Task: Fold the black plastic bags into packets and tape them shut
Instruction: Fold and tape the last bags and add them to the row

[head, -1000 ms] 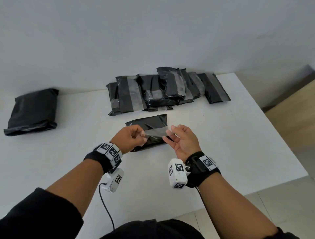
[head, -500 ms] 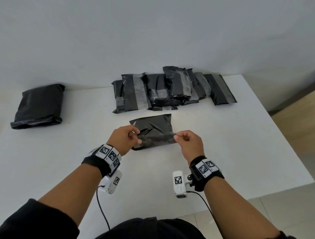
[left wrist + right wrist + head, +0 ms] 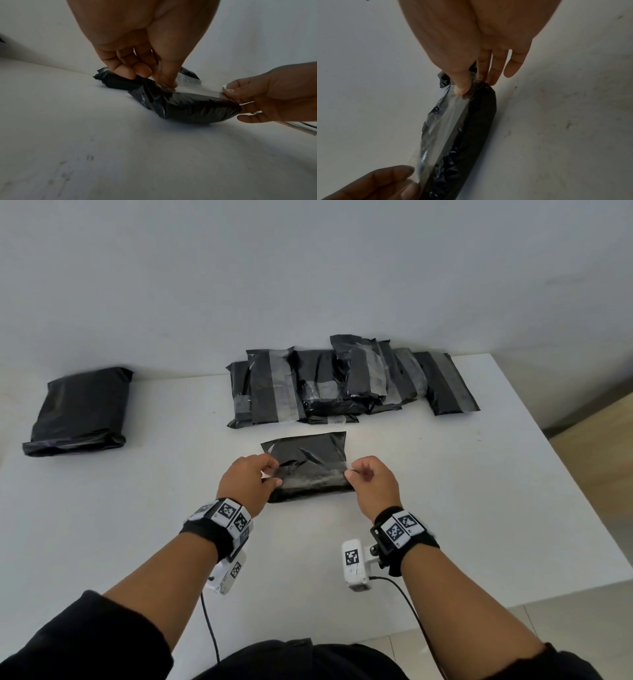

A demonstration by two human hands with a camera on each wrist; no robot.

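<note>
A folded black plastic packet (image 3: 308, 453) lies on the white table (image 3: 137, 525) in front of me. A strip of clear tape (image 3: 311, 474) is stretched across its near half. My left hand (image 3: 270, 474) pinches the strip's left end down at the packet's left edge. My right hand (image 3: 349, 472) pinches the right end at the packet's right edge. In the left wrist view the tape (image 3: 193, 86) runs low over the packet (image 3: 188, 108), from my left hand (image 3: 164, 82) to my right hand (image 3: 228, 92). The right wrist view shows the tape (image 3: 440, 128) along the packet (image 3: 476, 128).
A row of several taped black packets (image 3: 342, 381) lies at the back of the table against the wall. A larger black bag bundle (image 3: 78, 412) sits at the far left. The table's right edge (image 3: 582, 508) drops to the floor. Camera cables hang from both wrists.
Both hands have moved forward and down, bringing the tape strip from mid-air onto the packet. My right hand turned from palm-up to a pinch at the packet's right edge.
</note>
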